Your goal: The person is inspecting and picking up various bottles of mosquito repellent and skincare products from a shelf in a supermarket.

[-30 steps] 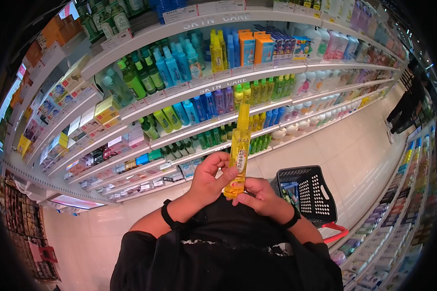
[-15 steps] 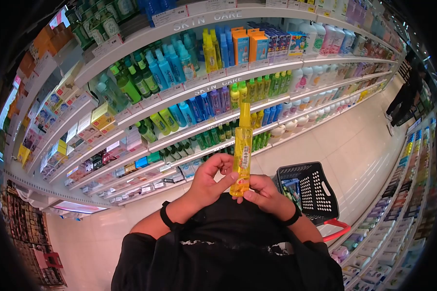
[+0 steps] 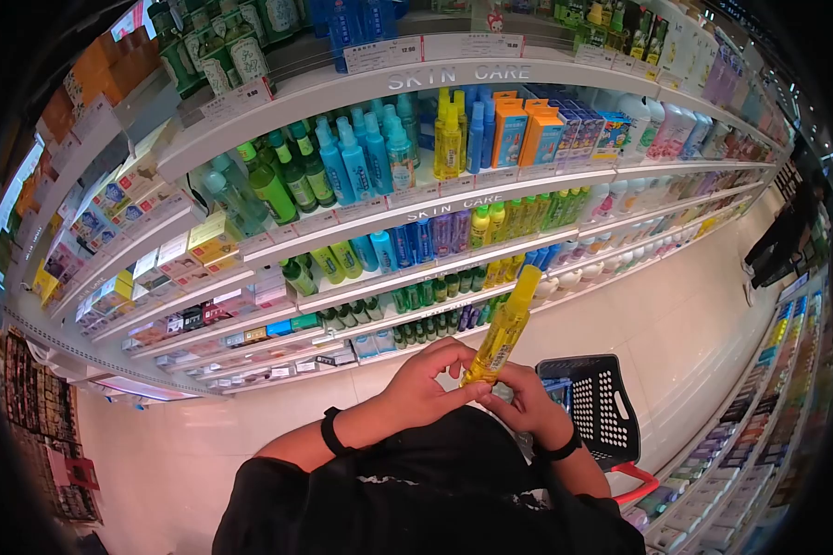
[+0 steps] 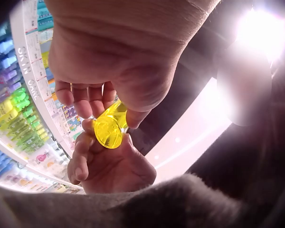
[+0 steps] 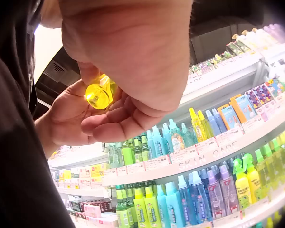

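Note:
A yellow bottle with a tall yellow cap [image 3: 503, 331] is held between both hands, its cap tilted up and to the right in the head view. The left hand [image 3: 428, 382] pinches its lower part with thumb and fingers from the left. From the right, the right hand [image 3: 529, 402] grips the bottom end. In the left wrist view the round base of the bottle [image 4: 109, 132] faces the camera, with fingers on both sides of it. The right wrist view shows the base [image 5: 99, 96] too, between the hands.
Curved shelves [image 3: 453, 205] of bottles and boxes rise ahead. A black basket [image 3: 603, 407] with a red handle and items inside stands on the floor at the right. More shelving is at the far right, and a person in dark clothes [image 3: 782, 236] is beyond.
The bottle has tipped from nearly upright to leaning right, and both hands have shifted a little right and down. The shelves sit lower in the head view.

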`<state>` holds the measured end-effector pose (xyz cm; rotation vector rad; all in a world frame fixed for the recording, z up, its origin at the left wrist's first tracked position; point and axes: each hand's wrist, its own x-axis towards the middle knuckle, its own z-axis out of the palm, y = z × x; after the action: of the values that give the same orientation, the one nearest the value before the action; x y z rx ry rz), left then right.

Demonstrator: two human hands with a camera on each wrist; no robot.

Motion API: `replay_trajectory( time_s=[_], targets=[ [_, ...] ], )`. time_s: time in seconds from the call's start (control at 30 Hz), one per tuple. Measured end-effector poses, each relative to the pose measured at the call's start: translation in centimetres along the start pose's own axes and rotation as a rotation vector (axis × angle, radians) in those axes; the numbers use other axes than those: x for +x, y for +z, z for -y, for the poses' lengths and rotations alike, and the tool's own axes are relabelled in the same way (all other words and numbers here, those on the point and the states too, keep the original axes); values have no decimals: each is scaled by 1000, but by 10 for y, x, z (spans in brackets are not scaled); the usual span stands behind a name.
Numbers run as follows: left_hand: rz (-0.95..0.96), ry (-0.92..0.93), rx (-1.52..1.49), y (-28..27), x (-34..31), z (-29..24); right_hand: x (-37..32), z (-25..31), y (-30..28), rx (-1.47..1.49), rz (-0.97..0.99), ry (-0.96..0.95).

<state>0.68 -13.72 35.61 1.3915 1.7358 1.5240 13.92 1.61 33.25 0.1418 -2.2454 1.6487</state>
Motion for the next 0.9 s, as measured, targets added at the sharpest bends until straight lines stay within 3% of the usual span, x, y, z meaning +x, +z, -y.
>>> replay_trajectory(
  time_s=[0.1, 0.17, 0.23, 0.37, 0.43, 0.57, 0.63, 0.7, 0.77, 0.9],
  targets=[
    [6, 71, 26, -24, 23, 15, 31, 3, -17, -132, 6, 29],
    [-4, 103, 16, -33, 41, 19, 43, -4, -33, -165, -127, -59],
    [55, 123, 73, -47, 61, 25, 54, -8, -47, -182, -235, 39],
    [111, 166, 21, -63, 86, 30, 88, 16, -54, -55, -369, 67],
    [143, 181, -8, -73, 108, 46, 111, 24, -53, 82, -447, 172],
    [186, 184, 22, -82, 124, 53, 128, 31, -66, -19, -314, 270],
    [165, 140, 84, -87, 132, 53, 141, 26, -70, 6, -326, 261],
    [140, 169, 63, -92, 138, 58, 155, 18, -77, 51, -348, 91],
    [-85, 197, 141, -97, 142, 55, 171, 17, -89, 65, -386, 67],
    [-174, 114, 165, -90, 154, 59, 213, 0, -132, 87, -455, -62]
  ],
)
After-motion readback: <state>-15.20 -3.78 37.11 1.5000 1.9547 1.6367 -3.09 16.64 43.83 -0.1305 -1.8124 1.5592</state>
